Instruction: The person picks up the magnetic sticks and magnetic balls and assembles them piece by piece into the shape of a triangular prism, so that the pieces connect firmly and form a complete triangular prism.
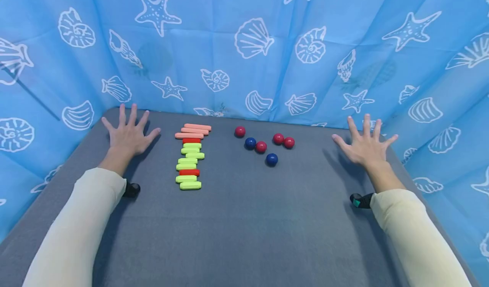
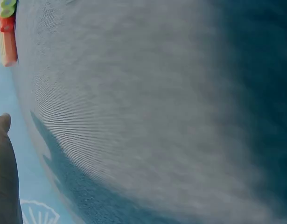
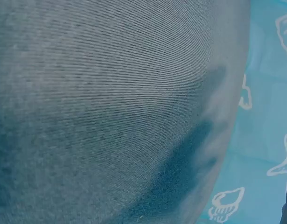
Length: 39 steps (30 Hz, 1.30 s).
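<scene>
My left hand (image 1: 129, 137), fingers spread and straight, is over the table's far left and holds nothing. To its right a column of short sticks runs toward me: several salmon sticks (image 1: 189, 136) at the far end, then a red stick (image 1: 191, 141), several lime-green sticks (image 1: 190, 185) and another red stick (image 1: 189, 173) among them. In the left wrist view the thumb (image 2: 4, 168) shows at the left edge. Several dark red balls (image 1: 261, 147) and two blue balls (image 1: 272, 159) lie in the middle. Off to their right is my right hand (image 1: 365, 147), also spread and holding nothing.
A grey cloth-covered table (image 1: 237, 227) fills the lower view. Behind it and along both sides hangs a blue curtain (image 1: 214, 53) with white shells and starfish. Each wrist carries a black device, the right device (image 1: 361, 201) with a green patch.
</scene>
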Motion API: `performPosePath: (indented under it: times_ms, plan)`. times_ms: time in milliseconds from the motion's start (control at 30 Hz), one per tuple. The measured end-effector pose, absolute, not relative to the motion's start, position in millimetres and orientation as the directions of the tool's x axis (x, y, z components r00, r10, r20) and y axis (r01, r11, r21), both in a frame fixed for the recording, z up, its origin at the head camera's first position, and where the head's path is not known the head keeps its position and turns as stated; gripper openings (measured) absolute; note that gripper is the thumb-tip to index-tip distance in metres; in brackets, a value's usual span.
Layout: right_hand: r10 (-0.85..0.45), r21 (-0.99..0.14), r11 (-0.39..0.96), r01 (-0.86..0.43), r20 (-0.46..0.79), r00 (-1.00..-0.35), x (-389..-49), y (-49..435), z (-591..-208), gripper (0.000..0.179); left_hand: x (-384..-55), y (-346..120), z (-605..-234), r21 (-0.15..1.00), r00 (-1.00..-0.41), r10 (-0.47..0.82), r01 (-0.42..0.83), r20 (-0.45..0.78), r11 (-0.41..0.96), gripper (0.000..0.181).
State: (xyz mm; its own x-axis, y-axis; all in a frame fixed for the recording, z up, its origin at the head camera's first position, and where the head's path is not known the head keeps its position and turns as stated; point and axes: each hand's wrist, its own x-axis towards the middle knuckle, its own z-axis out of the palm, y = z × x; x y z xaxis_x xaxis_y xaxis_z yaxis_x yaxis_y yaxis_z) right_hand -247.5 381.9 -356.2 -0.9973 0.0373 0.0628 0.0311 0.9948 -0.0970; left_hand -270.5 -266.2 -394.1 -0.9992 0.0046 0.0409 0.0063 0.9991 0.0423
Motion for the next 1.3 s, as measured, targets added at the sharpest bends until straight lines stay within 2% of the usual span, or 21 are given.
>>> performPosePath:
  times_ms: [167,467,700,900,1133,1300]
  plan:
    - [-0.007,-0.098,0.995,-0.015,0.076,-0.997,-244.5,366.7,-358.4,0.089,-261.0,-262.9,-392.4,0.035,-0.995,0.072,0.075,0.068,0.997,0.082]
    - [-0.205,-0.142,0.965,-0.219,0.106,-0.973,-234.7,322.0,-355.0,0.079,-234.7,-237.0,-382.4,0.045,-0.955,0.283,0.287,0.090,0.957,0.082]
    - [-0.370,-0.213,0.895,-0.392,0.135,-0.919,-224.2,284.2,-353.8,0.072,-210.5,-219.4,-386.2,0.106,-0.885,0.455,0.464,0.098,0.880,0.077]
    - [-0.505,-0.355,0.783,-0.510,0.116,-0.855,-216.7,259.8,-360.6,0.066,-193.7,-212.4,-390.3,0.209,-0.811,0.584,0.577,0.033,0.790,0.068]
    - [-0.558,-0.610,0.652,-0.451,0.018,-0.830,-210.3,241.9,-371.9,0.066,-180.2,-209.8,-398.2,0.284,-0.744,0.664,0.655,0.076,0.701,0.067]
    - [-0.581,-0.684,0.599,-0.417,-0.013,-0.814,-210.2,237.7,-379.1,0.069,-174.3,-205.1,-399.4,0.288,-0.696,0.699,0.712,0.165,0.640,0.061]
